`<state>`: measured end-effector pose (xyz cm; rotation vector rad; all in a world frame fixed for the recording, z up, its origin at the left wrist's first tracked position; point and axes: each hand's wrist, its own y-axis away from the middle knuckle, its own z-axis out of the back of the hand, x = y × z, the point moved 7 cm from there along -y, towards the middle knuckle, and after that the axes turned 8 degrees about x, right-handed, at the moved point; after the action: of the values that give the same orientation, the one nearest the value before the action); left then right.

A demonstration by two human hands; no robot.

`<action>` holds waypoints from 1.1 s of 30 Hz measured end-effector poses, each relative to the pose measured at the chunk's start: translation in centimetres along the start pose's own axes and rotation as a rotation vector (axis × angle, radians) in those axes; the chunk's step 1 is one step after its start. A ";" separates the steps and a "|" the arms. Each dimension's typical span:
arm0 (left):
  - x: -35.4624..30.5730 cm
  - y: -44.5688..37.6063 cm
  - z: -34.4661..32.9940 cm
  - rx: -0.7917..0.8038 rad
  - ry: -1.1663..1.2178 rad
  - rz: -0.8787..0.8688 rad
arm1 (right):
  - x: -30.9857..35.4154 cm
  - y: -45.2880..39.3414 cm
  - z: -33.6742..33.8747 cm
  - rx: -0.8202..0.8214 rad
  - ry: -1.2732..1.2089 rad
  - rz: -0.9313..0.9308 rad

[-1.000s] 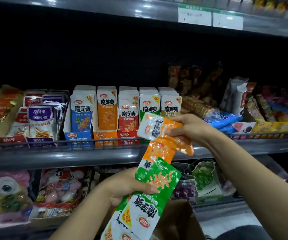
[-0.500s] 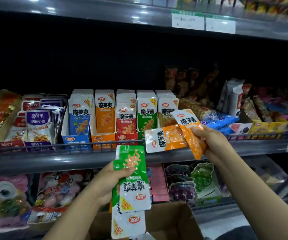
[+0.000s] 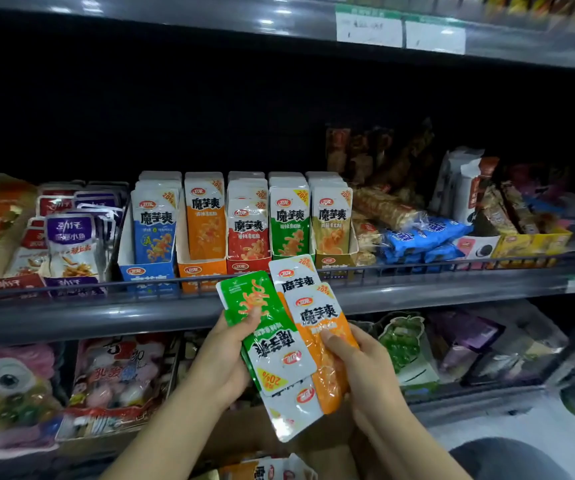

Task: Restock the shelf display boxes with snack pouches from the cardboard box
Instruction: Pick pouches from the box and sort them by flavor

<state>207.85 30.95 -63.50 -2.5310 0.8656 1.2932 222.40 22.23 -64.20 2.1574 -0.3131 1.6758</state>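
Below the wire-fronted shelf [image 3: 106, 317], the left hand [image 3: 223, 362] pinches upside-down green foil snack pouches [image 3: 265, 327] while the right hand [image 3: 365, 372] curls round orange foil pouches [image 3: 317, 327], light, slippery, floppy packs best held mid-body.

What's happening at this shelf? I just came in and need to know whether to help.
A person is restocking snack pouches. The left hand holds green pouches, upside down, and the right hand holds orange pouches upright, both in front of the shelf rail. The display boxes above already stand fairly full of pouches. The cardboard box sits below the hands, with more pouches in it.
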 end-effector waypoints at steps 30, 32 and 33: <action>-6.1 1.6 2.6 -0.255 -0.570 -0.190 | 4.4 -5.9 -8.9 0.363 0.279 0.037; -7.2 1.7 3.3 -0.292 -0.596 -0.223 | 5.2 -6.9 -10.5 0.380 0.334 0.076; -7.9 1.8 3.8 -0.326 -0.601 -0.249 | 5.7 -7.7 -11.0 0.355 0.351 0.091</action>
<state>200.65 34.31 -59.46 -2.1347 0.2202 2.0626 217.39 34.30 -57.67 2.0466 -0.0116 2.2618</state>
